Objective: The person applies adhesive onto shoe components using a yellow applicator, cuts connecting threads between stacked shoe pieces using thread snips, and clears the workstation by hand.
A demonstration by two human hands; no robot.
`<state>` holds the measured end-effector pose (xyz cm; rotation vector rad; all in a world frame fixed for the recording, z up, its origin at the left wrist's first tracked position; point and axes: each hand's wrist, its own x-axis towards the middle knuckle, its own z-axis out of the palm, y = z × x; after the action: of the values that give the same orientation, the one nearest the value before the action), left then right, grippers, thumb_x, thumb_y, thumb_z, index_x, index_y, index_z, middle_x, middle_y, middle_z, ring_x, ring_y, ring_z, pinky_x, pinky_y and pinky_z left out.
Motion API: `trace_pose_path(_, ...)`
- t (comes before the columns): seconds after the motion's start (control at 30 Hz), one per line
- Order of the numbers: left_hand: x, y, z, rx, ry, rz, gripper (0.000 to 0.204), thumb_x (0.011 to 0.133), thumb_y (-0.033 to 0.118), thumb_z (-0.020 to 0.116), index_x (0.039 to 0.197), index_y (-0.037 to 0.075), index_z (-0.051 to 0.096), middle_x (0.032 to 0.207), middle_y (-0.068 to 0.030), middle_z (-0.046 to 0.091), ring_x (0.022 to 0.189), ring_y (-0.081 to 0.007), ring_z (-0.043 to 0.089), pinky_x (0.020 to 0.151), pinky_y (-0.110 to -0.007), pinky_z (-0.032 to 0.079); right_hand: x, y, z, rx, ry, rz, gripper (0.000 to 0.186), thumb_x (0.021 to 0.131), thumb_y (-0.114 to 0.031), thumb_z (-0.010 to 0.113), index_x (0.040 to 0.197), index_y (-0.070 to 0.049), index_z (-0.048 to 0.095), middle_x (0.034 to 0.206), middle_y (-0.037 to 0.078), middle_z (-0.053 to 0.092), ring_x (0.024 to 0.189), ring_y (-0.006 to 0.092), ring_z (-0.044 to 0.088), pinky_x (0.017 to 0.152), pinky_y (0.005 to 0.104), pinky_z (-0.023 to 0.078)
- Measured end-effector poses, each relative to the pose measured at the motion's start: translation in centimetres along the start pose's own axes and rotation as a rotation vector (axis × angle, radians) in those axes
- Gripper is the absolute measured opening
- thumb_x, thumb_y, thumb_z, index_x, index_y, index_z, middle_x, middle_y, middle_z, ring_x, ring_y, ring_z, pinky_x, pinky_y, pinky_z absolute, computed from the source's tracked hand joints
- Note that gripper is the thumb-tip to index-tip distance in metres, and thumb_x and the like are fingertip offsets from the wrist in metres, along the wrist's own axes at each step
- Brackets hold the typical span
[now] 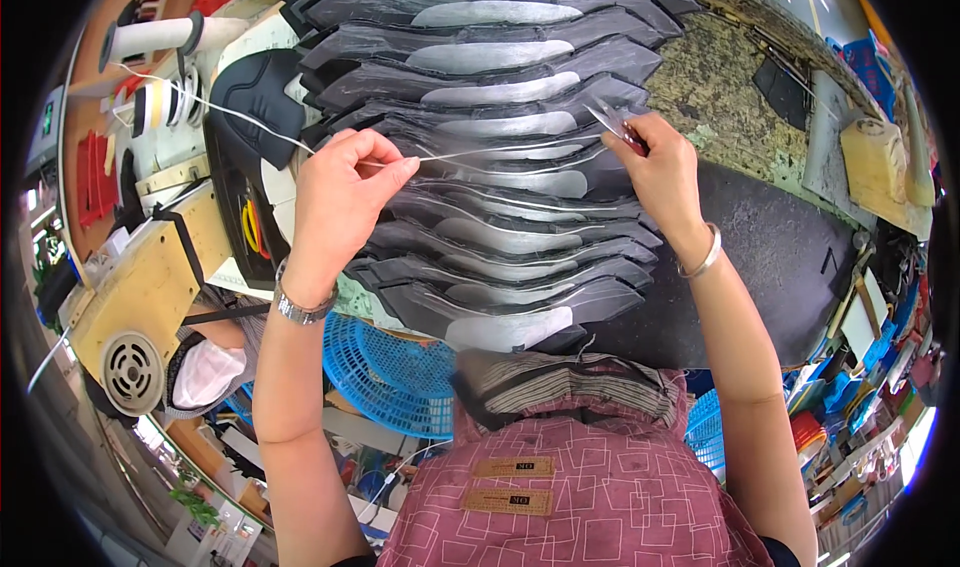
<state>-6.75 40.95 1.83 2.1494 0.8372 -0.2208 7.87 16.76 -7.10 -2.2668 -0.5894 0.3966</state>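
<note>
My left hand (345, 202) pinches a thin white cord (245, 114) between thumb and fingertips. Behind that hand the cord runs up to a white spool (150, 39) at the far left; its other part stretches rightward over the dark pieces. Closed in my right hand (665, 167) is a small pair of snips (608, 119) with bright pointed blades and a bit of red at the grip. Between and under both hands lies a long overlapping row of black shoe-upper-like pieces (515, 237), each with a pale grey, rounded patch. White strands cross several nearer pieces.
Left of the row stands a sewing-machine-like unit (255, 102) with a dark cover, beside a yellowish machine arm (150, 287). Blue plastic baskets (385, 377) sit below the table edge. A black board (750, 257) and a yellowish block (880, 167) lie at right.
</note>
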Motion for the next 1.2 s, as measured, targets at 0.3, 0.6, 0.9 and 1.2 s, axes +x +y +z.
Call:
trace_pose_path(0.3, 2.5, 0.2, 1.2, 0.447, 0.227, 0.3, 0.019, 0.074, 0.022, 0.07, 0.075, 0.004, 0.062, 0.071, -0.006, 0.059, 0.064, -0.0192, 0.059, 0.059, -0.03, 0.045, 2.3, 1.2, 0.5, -0.364, 0.219, -0.251, 0.03, 0.07, -0.035, 0.073, 0.08, -0.01, 0.059, 0.073, 0.003, 0.058, 0.059, 0.0232, 0.06, 0.051, 0.033, 0.046)
trace_pose_path(0.6, 1.9, -0.1, -1.3, 0.536, 0.281, 0.343, 0.016, 0.071, 0.022, 0.07, 0.07, 0.007, 0.063, 0.068, -0.005, 0.058, 0.07, -0.0229, 0.054, 0.065, -0.036, 0.044, 1.8, -8.5, 3.9, -0.125, 0.002, -0.705, 0.029, 0.069, -0.023, 0.072, 0.084, -0.008, 0.052, 0.073, 0.004, 0.052, 0.062, 0.0203, 0.058, 0.051, 0.0313, 0.045)
trace_pose_path(0.9, 0.9, -1.3, -2.7, 0.319, 0.214, 0.39, 0.007, 0.074, 0.012, 0.065, 0.078, 0.005, 0.065, 0.073, -0.0054, 0.059, 0.076, -0.0231, 0.055, 0.07, -0.034, 0.044, 1.5, -10.4, 5.5, -0.165, 0.098, -0.756, 0.03, 0.068, -0.024, 0.074, 0.082, -0.009, 0.052, 0.071, 0.003, 0.053, 0.06, 0.0203, 0.057, 0.051, 0.0314, 0.045)
trace_pose_path(1.2, 0.7, 0.2, -4.1, 0.403, 0.171, 0.693, 0.029, 0.073, 0.014, 0.07, 0.1, 0.005, 0.063, 0.097, -0.0076, 0.062, 0.106, -0.026, 0.053, 0.09, -0.035, 0.04, 1.1, -12.7, 4.9, 0.727, -0.413, 0.044, 0.031, 0.077, -0.026, 0.069, 0.075, 0.003, 0.057, 0.062, 0.009, 0.053, 0.058, 0.0135, 0.046, 0.053, 0.0317, 0.039)
